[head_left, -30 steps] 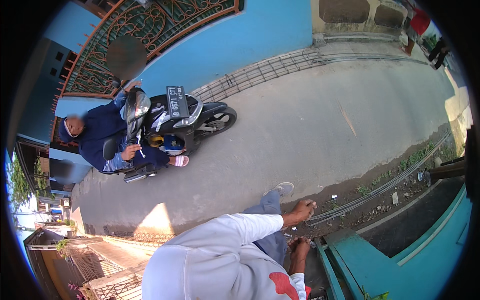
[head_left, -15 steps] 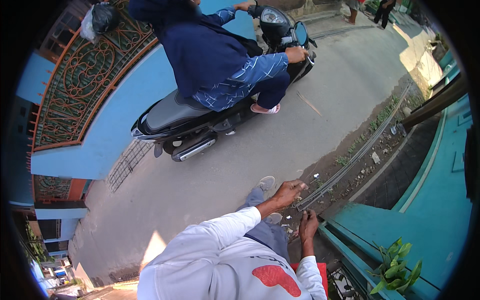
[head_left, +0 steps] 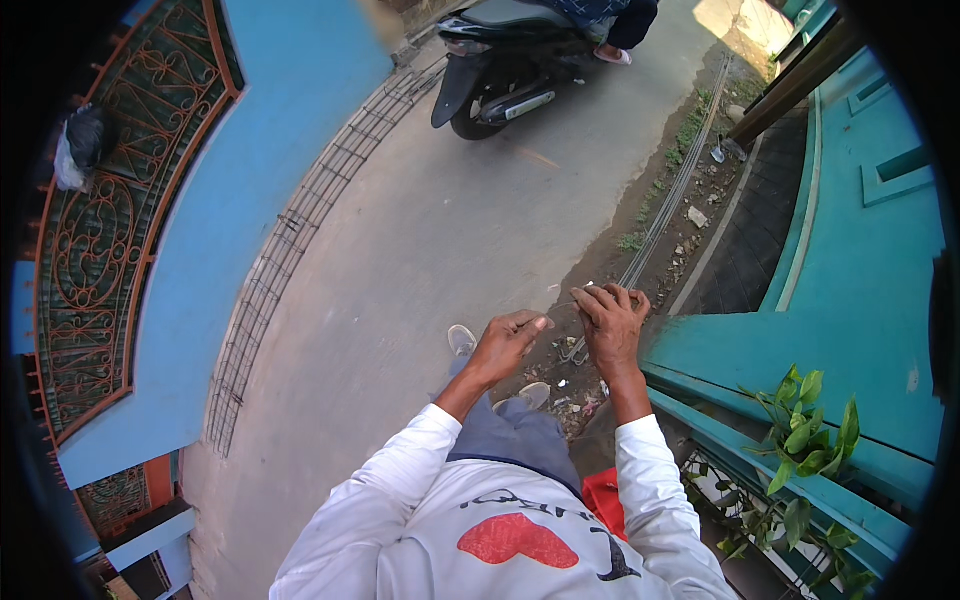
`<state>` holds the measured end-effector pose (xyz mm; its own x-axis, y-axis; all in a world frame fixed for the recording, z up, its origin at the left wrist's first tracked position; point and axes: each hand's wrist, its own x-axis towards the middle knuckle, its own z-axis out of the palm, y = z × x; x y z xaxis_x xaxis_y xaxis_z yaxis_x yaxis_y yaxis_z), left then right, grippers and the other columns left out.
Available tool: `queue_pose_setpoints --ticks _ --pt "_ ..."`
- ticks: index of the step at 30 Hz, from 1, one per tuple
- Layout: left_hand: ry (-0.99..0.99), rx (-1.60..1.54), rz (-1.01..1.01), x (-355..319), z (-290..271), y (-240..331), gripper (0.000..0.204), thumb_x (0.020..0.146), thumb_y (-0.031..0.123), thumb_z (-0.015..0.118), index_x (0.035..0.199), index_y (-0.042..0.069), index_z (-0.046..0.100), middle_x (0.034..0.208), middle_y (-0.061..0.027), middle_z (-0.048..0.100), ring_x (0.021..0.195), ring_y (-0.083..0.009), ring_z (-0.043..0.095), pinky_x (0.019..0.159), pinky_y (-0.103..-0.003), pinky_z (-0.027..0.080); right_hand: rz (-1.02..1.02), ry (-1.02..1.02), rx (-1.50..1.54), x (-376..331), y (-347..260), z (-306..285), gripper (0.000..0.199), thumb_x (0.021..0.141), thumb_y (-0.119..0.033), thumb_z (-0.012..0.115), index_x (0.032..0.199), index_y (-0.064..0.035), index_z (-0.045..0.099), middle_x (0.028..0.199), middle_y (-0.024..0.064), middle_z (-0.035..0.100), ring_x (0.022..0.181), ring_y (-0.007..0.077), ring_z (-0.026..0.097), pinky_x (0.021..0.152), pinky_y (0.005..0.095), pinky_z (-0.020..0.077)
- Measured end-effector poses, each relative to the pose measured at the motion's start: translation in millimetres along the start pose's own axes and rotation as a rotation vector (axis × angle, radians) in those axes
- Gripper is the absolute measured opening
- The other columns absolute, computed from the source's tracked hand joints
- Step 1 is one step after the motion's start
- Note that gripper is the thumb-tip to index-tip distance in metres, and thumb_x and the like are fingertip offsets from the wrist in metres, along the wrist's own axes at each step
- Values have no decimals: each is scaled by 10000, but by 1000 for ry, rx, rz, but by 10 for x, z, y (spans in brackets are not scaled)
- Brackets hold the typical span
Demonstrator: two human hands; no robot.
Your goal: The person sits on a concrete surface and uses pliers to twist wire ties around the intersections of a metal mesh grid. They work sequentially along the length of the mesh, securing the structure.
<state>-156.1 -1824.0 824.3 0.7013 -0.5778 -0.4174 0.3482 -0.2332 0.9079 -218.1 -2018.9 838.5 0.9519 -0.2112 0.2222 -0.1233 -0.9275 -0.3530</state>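
Left hand (head_left: 503, 345) and right hand (head_left: 613, 325), each grip pinched on a thin strand (head_left: 565, 304) between them, hovered by the near end of metal rods (head_left: 655, 235).

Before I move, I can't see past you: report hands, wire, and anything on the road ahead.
Left hand and right hand pinching thin wire between them. Motorbike ahead on the road. Metal rods along its edge.
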Motion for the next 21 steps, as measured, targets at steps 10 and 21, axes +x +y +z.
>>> queue_pose_setpoints --ticks 10,21 --pt "436 -455 48 449 -824 -101 295 1039 270 595 1098 -9 671 985 -111 688 874 -171 668 824 -312 591 491 -583 1099 438 -868 738 221 1002 -182 604 1040 -25 755 727 50 667 672 125 597 676 293 486" --pt "625 -1021 3 647 -2217 37 230 1065 244 541 1047 26 613 805 -2 524 684 -118 530 840 -337 575 449 -764 1152 1184 -1922 1399 264 1020 -220 605 992 14 726 790 57 691 707 125 607 670 271 500"
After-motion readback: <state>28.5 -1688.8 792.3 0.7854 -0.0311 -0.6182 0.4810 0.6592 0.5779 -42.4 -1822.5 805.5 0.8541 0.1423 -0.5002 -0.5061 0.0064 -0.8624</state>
